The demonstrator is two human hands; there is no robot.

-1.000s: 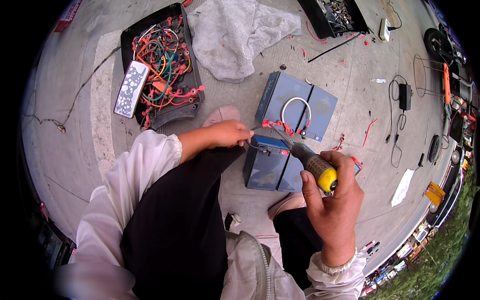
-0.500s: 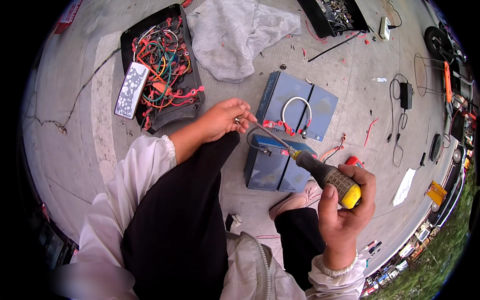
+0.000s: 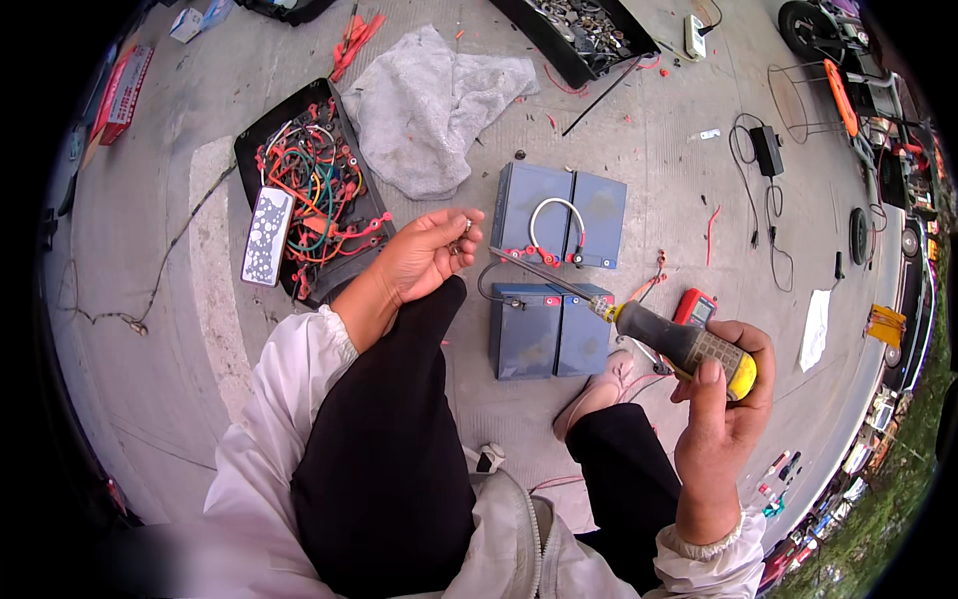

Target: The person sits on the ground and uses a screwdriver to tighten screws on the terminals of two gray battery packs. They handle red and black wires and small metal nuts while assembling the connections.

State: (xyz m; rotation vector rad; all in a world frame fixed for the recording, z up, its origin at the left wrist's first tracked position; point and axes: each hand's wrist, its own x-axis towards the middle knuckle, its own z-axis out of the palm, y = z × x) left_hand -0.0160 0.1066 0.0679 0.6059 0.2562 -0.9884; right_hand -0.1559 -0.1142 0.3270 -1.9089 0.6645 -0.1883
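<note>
My right hand [image 3: 723, 419] is closed around the grey-and-yellow handle of a screwdriver [image 3: 654, 325]. Its shaft points left, its tip in front of the far batteries, a little apart from my left fingers. My left hand [image 3: 424, 258] pinches a small metal piece [image 3: 468, 226], too small to name and partly hidden by the fingers. Below the screwdriver stand two blue-grey batteries [image 3: 524, 339] side by side. Beyond them is another blue-grey pair [image 3: 602, 215], with a looped white cable [image 3: 556, 200] and red-capped terminals. A black cable curves at the near pair's left.
A black tray [image 3: 364, 265] of tangled coloured wires stands at left, with a white patterned box [image 3: 268, 237] on its edge. Grey cloth [image 3: 424, 110] lies behind. A second black tray [image 3: 574, 65] holds small metal parts. A red meter [image 3: 696, 307] and black adapter [image 3: 766, 150] lie right.
The screwdriver tip and my left fingers have drawn apart. My right hand has moved right with the screwdriver. The view has shifted, showing more of the far ground.
</note>
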